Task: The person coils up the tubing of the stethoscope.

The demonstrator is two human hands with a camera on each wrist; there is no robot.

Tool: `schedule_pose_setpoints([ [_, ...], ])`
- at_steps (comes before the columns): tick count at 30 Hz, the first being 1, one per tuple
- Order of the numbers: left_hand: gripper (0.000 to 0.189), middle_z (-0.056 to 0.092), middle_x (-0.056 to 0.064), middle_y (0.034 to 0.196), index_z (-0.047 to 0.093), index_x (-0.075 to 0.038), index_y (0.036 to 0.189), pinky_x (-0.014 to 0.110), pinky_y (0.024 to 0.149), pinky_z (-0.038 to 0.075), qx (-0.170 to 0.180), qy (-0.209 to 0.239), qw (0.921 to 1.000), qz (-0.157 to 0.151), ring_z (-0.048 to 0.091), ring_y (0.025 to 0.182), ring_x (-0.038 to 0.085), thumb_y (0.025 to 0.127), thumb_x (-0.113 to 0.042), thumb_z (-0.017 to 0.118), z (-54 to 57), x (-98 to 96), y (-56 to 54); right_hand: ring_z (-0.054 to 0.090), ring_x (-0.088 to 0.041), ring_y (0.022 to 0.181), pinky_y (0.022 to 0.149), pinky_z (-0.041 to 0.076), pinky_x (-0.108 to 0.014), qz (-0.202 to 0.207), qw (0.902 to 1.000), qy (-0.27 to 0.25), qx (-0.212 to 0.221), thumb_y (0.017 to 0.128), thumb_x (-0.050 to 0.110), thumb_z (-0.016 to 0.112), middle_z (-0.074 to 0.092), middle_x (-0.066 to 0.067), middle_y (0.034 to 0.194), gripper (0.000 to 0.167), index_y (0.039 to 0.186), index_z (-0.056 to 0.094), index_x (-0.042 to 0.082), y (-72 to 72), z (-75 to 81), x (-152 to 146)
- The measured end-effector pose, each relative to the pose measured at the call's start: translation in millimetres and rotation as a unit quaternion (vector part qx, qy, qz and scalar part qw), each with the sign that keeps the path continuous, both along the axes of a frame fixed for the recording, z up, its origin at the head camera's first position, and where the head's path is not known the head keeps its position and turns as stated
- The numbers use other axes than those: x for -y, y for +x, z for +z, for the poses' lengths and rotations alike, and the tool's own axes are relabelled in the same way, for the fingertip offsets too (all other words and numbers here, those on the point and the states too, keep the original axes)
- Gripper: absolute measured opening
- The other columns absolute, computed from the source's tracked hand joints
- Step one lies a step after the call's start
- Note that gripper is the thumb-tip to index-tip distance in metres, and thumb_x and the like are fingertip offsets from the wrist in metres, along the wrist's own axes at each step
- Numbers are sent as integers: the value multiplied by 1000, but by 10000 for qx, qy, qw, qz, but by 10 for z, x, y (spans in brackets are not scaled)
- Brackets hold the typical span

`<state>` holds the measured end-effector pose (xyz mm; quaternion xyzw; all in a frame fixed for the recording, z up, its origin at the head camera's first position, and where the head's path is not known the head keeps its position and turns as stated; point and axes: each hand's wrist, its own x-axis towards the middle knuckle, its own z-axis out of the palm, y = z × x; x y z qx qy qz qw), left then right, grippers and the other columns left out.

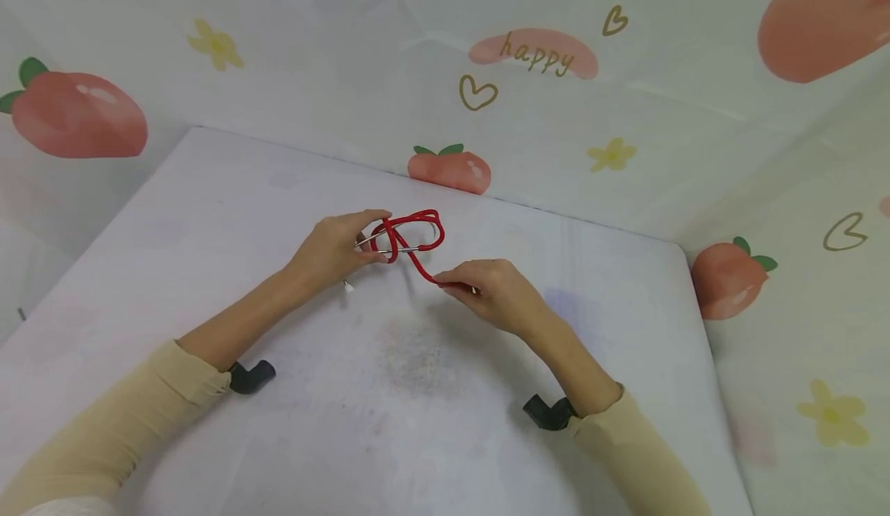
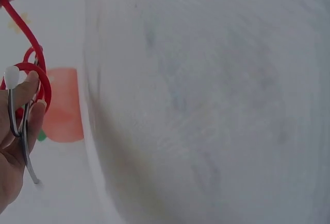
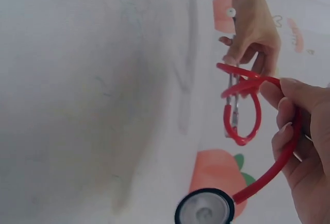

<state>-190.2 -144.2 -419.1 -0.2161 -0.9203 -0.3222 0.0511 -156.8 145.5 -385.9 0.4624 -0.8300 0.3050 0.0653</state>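
A stethoscope with red tubing (image 1: 433, 243) is held between both hands above the table. My left hand (image 1: 340, 244) pinches the looped tubing and the metal ear tubes, with thumb and fingers curled round them. In the left wrist view a white ear tip (image 2: 11, 77) and the bare metal ear tubes (image 2: 27, 149) stick out past that hand. My right hand (image 1: 497, 293) grips the tubing's other stretch, to the right of and nearer than the loops. Below the right fingers hangs the round chest piece (image 3: 204, 208), seen in the right wrist view; the head view hides it.
The white table (image 1: 278, 439) has a smudged patch near its middle. Behind and to the right hangs a white cloth (image 1: 334, 76) printed with peaches, flowers and hearts. Black angled pieces (image 1: 253, 377) sit at both wrists, by the beige sleeves.
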Motion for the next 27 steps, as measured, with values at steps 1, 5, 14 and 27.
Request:
schedule_pose_setpoints([
  [1,75,72,6,99,57,-14,139,32,70,54,-45,1,10000,-42,65,78,15,72,-18,91,-2,-8,4,71,-9,85,73,55,-20,56,10000,4,34,84,2,78,76,0,94,21,105,78,6,-9,17,-1],
  [5,75,72,8,103,57,-12,139,33,71,56,-214,-17,9995,-214,66,78,17,72,-19,91,-10,-34,25,71,-8,87,73,54,-18,170,9995,102,263,85,7,78,76,2,95,20,105,78,7,-33,83,4],
  [14,76,72,6,106,57,-14,139,30,67,54,-240,40,9987,-440,65,79,15,72,-19,91,-23,-64,71,65,-3,80,67,52,-19,329,9978,170,554,87,9,77,75,4,96,22,109,78,12,-79,171,37],
  [27,75,70,6,118,59,-12,138,28,65,54,-598,226,9923,-1058,66,80,15,71,-14,91,-11,-83,106,61,-3,73,61,51,-22,279,9954,-215,892,87,10,77,75,5,93,21,107,78,11,-171,284,72],
])
